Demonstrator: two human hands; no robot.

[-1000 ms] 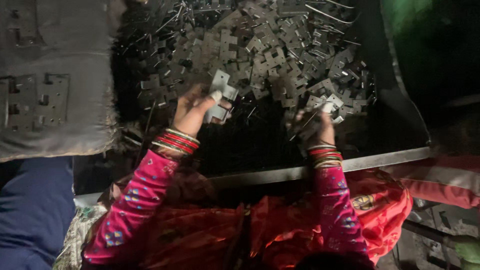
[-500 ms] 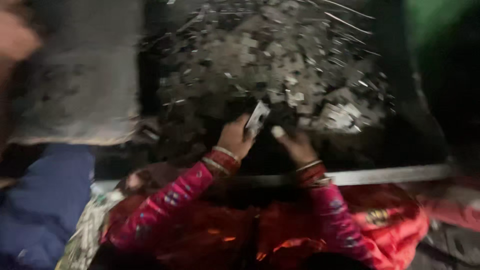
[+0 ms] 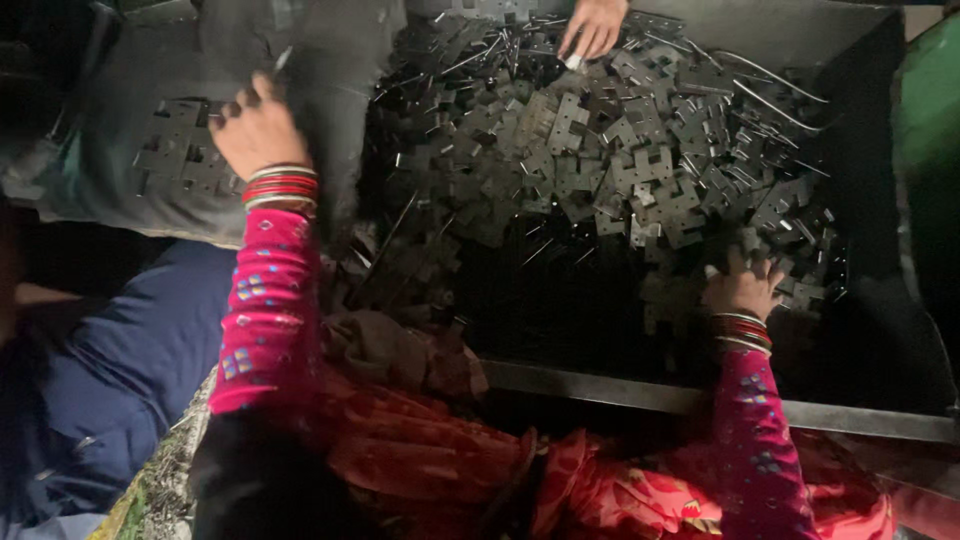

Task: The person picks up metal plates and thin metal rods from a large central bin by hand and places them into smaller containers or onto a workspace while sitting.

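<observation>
Blue cloth [image 3: 120, 370], green edge [image 3: 930, 130], co-worker's hand [image 3: 592, 25]

We look down into a dark metal bin [image 3: 880, 390], whose pale front rim runs across below the heap. Directly on its floor lies a big heap of flat, notched metal plates [image 3: 620, 170], grey and tangled, with a few bent wire rods [image 3: 770, 85] on the heap's far right edge. Left of the heap we see a grey sack [image 3: 130, 120] spread flat, and on it a small neat cluster of the same stamped plates [image 3: 175, 155]. The bin floor nearer the rim is bare and black.
</observation>
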